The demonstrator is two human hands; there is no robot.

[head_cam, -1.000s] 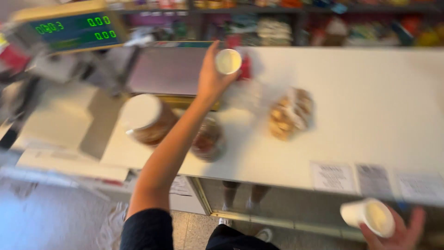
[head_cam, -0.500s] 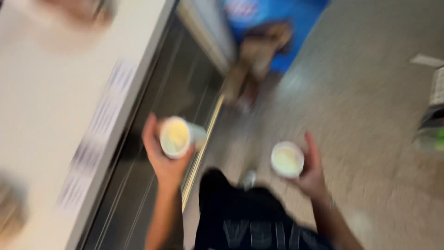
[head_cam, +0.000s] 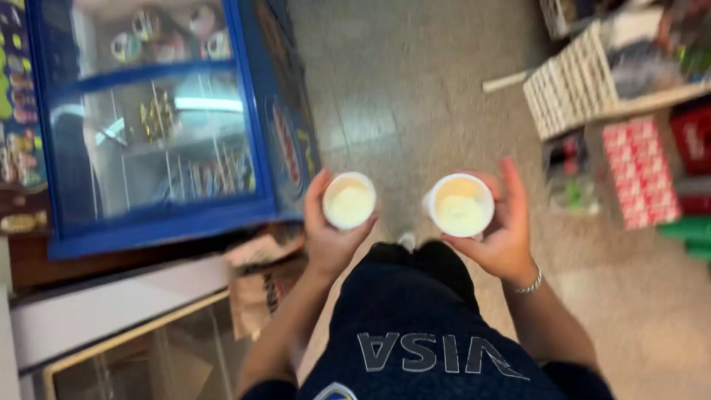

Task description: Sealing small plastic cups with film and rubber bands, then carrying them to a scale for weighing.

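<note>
Left hand [head_cam: 329,237] and right hand [head_cam: 500,230] each grip a cup [head_cam: 349,201], [head_cam: 461,205] of pale liquid. They now sit level before the body, counter gone, a blue fridge [head_cam: 170,126] at left.

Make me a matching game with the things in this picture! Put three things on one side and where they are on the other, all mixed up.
Things:
1. left cup
2. right cup
3. blue glass-front freezer

Places:
A. held in the right hand
B. standing on the floor at the left
C. held in the left hand

Pairs: 1-C, 2-A, 3-B
</note>
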